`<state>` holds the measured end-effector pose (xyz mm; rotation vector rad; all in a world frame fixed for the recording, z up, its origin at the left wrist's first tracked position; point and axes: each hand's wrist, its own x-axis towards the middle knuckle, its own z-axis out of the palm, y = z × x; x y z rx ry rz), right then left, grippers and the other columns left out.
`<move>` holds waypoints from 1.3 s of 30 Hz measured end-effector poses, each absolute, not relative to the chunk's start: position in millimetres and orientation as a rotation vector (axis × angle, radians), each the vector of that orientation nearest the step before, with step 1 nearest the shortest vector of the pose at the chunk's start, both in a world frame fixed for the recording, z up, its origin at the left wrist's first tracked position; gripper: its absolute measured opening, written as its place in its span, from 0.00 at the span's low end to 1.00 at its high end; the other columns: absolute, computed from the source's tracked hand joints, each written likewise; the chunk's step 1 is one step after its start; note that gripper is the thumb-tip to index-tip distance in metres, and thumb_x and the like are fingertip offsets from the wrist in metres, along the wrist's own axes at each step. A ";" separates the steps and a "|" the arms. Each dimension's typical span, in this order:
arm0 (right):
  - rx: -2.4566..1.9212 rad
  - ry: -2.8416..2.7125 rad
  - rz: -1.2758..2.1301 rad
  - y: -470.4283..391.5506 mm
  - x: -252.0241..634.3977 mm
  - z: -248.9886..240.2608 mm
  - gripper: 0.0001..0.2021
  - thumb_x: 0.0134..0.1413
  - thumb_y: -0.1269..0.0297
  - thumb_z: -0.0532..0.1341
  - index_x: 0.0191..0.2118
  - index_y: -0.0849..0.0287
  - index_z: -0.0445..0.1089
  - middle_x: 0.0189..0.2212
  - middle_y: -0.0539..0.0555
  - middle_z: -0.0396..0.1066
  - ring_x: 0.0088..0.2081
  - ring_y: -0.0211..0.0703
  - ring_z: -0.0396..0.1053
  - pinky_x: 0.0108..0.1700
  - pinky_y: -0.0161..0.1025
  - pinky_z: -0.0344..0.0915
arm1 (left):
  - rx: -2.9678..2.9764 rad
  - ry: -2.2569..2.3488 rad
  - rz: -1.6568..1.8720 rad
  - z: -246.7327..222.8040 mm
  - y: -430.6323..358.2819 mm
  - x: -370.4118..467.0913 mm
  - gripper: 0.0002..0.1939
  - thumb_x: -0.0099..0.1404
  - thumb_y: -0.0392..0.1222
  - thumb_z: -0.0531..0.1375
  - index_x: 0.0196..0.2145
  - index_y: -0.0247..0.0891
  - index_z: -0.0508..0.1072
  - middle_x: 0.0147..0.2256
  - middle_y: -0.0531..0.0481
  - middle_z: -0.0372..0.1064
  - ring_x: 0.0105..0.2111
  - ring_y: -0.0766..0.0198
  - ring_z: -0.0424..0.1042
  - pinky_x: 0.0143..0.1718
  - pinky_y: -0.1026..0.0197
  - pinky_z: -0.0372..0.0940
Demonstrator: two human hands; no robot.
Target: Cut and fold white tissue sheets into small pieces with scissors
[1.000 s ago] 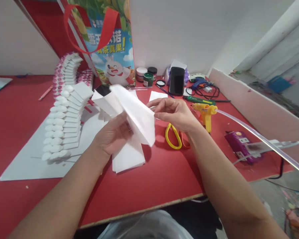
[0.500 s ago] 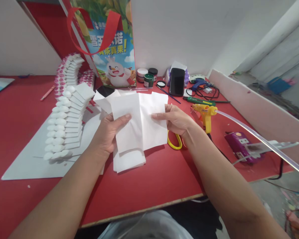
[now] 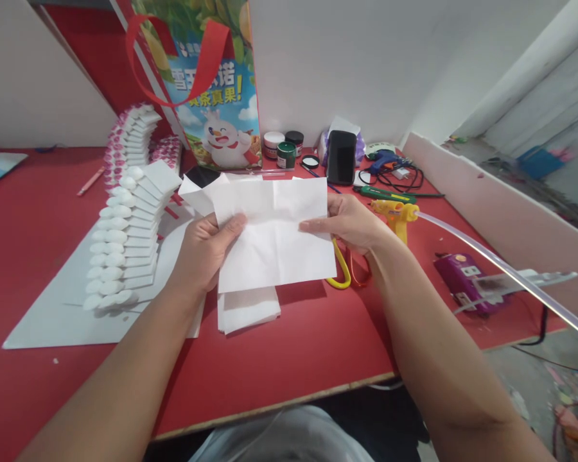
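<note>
A creased sheet of white paper (image 3: 277,240) is held up between my two hands above the table. My left hand (image 3: 209,247) pinches its left side, thumb in front and fingers behind. On its right edge, my right hand (image 3: 349,221) grips it the same way. Below the sheet lies a small stack of white paper (image 3: 250,309), partly covered. Scissors with a yellow handle (image 3: 341,266) lie under the right side of the sheet, mostly hidden.
Left stands a curved row of white spoon-like pieces (image 3: 139,237) on a white board (image 3: 58,314). A printed bag (image 3: 226,109), paint jars (image 3: 286,154) and a phone (image 3: 341,157) are at the back. A yellow glue gun (image 3: 395,215) and purple box (image 3: 469,282) lie right.
The sheet has been opened out flatter and wider, its middle fold less sharp. My right hand has moved slightly right, my left hand slightly left.
</note>
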<state>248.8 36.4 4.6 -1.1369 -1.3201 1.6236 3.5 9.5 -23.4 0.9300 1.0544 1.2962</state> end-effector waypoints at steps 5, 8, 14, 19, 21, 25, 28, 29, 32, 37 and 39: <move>-1.122 -1.300 1.596 36.9 255.7 7.5 0.18 0.34 0.64 0.79 0.36 0.59 0.80 0.30 0.51 0.81 0.26 0.38 0.74 0.26 0.33 0.70 | 0.977 1.037 1.260 -25.4 11.3 0.3 0.17 0.54 0.44 0.74 0.41 0.37 0.81 0.36 0.45 0.82 0.40 0.48 0.81 0.42 0.51 0.77; -1.105 -1.280 1.607 36.6 258.0 9.7 0.18 0.33 0.64 0.79 0.36 0.59 0.80 0.31 0.51 0.81 0.28 0.39 0.75 0.27 0.34 0.71 | 0.973 0.986 1.248 -22.2 10.6 0.9 0.17 0.54 0.41 0.74 0.42 0.36 0.81 0.38 0.44 0.82 0.42 0.47 0.81 0.46 0.48 0.76; -1.043 -1.195 1.636 36.2 259.4 10.8 0.14 0.34 0.67 0.78 0.32 0.59 0.82 0.30 0.53 0.81 0.31 0.43 0.78 0.36 0.41 0.76 | 0.963 0.934 1.267 -18.2 8.1 3.8 0.13 0.55 0.36 0.72 0.40 0.37 0.82 0.37 0.45 0.83 0.44 0.48 0.81 0.48 0.47 0.75; -1.016 -1.079 1.626 35.6 255.1 10.5 0.10 0.34 0.69 0.77 0.29 0.57 0.82 0.29 0.51 0.81 0.31 0.42 0.78 0.36 0.39 0.76 | 0.925 0.937 1.292 -19.8 8.4 2.9 0.08 0.54 0.35 0.72 0.35 0.40 0.83 0.35 0.49 0.82 0.41 0.51 0.81 0.44 0.53 0.76; -1.026 -1.047 1.639 35.9 254.1 10.6 0.09 0.35 0.70 0.76 0.28 0.57 0.81 0.28 0.51 0.81 0.29 0.41 0.77 0.34 0.38 0.75 | 0.921 0.939 1.276 -19.4 9.4 1.5 0.07 0.54 0.37 0.72 0.34 0.40 0.84 0.34 0.48 0.82 0.38 0.52 0.81 0.39 0.54 0.76; -1.060 -1.018 1.657 37.1 254.1 10.6 0.07 0.37 0.70 0.73 0.29 0.58 0.81 0.25 0.51 0.79 0.26 0.40 0.75 0.30 0.36 0.73 | 0.960 0.949 1.238 -14.9 9.5 0.2 0.08 0.56 0.39 0.71 0.36 0.39 0.85 0.33 0.48 0.82 0.31 0.60 0.78 0.30 0.63 0.71; -1.067 -1.057 1.628 38.0 254.0 10.7 0.06 0.39 0.69 0.70 0.29 0.59 0.80 0.24 0.51 0.77 0.24 0.39 0.72 0.26 0.34 0.69 | 1.011 0.900 1.252 -11.3 6.9 1.3 0.06 0.56 0.37 0.70 0.34 0.41 0.85 0.35 0.49 0.82 0.33 0.62 0.78 0.33 0.64 0.71; -1.059 -1.081 1.612 38.3 253.8 10.6 0.05 0.39 0.69 0.69 0.28 0.59 0.79 0.24 0.50 0.76 0.23 0.38 0.71 0.24 0.33 0.67 | 1.035 0.881 1.257 -10.6 5.9 1.6 0.06 0.56 0.37 0.69 0.33 0.41 0.86 0.35 0.49 0.82 0.34 0.61 0.78 0.35 0.63 0.71; -1.044 -1.132 1.569 39.5 252.5 9.0 0.03 0.40 0.70 0.65 0.25 0.59 0.77 0.22 0.50 0.73 0.21 0.36 0.67 0.21 0.33 0.61 | 1.104 0.879 1.257 -10.1 3.6 0.5 0.06 0.57 0.37 0.67 0.31 0.41 0.86 0.34 0.48 0.81 0.33 0.60 0.77 0.36 0.62 0.71; -1.051 -1.163 1.508 42.1 251.4 5.4 0.01 0.41 0.67 0.65 0.25 0.58 0.74 0.21 0.50 0.69 0.21 0.37 0.64 0.21 0.33 0.59 | 1.144 0.954 1.206 -7.2 2.6 -3.3 0.10 0.54 0.40 0.63 0.30 0.40 0.86 0.31 0.46 0.80 0.29 0.58 0.73 0.29 0.60 0.67; -1.050 -1.158 1.505 42.8 251.0 5.9 0.03 0.43 0.65 0.64 0.24 0.58 0.73 0.20 0.50 0.67 0.21 0.37 0.63 0.21 0.34 0.58 | 1.140 0.927 1.206 -6.2 2.9 -2.6 0.13 0.58 0.48 0.63 0.30 0.39 0.86 0.35 0.43 0.81 0.34 0.54 0.75 0.34 0.56 0.70</move>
